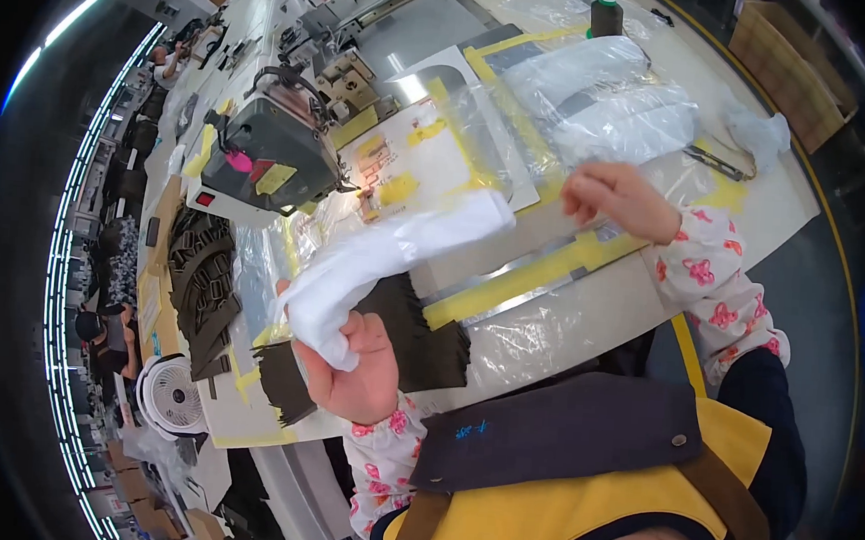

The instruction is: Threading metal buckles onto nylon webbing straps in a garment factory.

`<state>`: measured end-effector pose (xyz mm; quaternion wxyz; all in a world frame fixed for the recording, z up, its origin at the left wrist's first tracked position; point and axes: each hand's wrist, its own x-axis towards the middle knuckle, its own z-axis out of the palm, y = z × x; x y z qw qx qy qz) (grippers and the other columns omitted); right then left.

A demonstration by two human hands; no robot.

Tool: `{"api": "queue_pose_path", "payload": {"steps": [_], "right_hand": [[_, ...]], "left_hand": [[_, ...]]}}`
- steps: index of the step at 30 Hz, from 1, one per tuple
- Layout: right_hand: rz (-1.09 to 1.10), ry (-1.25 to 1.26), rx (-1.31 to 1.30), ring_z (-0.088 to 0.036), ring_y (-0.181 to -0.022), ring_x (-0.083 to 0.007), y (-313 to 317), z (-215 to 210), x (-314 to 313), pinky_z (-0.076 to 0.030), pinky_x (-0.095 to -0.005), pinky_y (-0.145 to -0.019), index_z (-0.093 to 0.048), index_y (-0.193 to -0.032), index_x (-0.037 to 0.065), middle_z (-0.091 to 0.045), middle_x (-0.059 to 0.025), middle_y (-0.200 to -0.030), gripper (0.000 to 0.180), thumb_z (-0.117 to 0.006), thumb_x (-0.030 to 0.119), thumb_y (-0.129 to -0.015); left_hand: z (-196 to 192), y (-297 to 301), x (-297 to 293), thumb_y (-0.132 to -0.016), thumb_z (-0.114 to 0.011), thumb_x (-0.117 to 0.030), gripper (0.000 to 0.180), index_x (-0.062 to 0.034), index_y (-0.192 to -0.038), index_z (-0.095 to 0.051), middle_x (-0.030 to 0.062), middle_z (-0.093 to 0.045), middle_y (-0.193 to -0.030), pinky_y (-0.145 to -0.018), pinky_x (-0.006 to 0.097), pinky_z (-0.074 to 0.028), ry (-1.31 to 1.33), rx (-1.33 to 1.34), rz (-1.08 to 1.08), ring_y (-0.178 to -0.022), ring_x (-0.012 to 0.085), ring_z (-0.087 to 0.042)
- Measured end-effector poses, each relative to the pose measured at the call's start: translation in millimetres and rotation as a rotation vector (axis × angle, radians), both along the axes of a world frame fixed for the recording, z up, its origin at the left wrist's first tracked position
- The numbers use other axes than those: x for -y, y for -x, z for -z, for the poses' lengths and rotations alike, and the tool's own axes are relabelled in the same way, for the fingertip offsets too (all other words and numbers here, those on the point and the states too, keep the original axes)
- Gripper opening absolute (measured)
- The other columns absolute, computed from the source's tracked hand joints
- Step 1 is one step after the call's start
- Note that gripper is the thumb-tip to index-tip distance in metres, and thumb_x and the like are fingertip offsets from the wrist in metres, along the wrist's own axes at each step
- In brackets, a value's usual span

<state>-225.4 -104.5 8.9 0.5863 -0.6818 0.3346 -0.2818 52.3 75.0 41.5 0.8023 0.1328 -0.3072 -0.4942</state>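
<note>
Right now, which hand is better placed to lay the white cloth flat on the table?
Probably left. The left hand already clutches the white cloth at its bunched end, above the dark fabric pieces. The right hand hovers beyond the cloth's far tip, holding nothing visible.

Workbench clutter around the sewing station

A sewing machine [280,149] sits beyond the left hand, a small white fan [171,395] lies left of it, and a dark thread spool [605,16] stands far beyond the right hand.

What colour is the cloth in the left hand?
White. The cloth bunched in the left hand shows plainly in the head view.
</note>
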Motion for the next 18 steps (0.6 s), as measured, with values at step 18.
{"api": "queue_pose_path", "payload": {"steps": [18], "right_hand": [[-0.045, -0.506, 0.25, -0.05, -0.093, -0.0106, -57, 15, -87, -0.042, -0.0251, -0.079, -0.04, -0.125, 0.002, -0.052, -0.0055, -0.109, 0.04, -0.036, 0.028, -0.094]], "left_hand": [[25, 55, 36, -0.073, -0.063, -0.007, 0.038, -0.0047, -0.109, -0.053, 0.0142, -0.058, -0.1, -0.073, 0.035, -0.046, -0.127, 1.623, -0.471, -0.086, 0.0293, -0.057]]}}
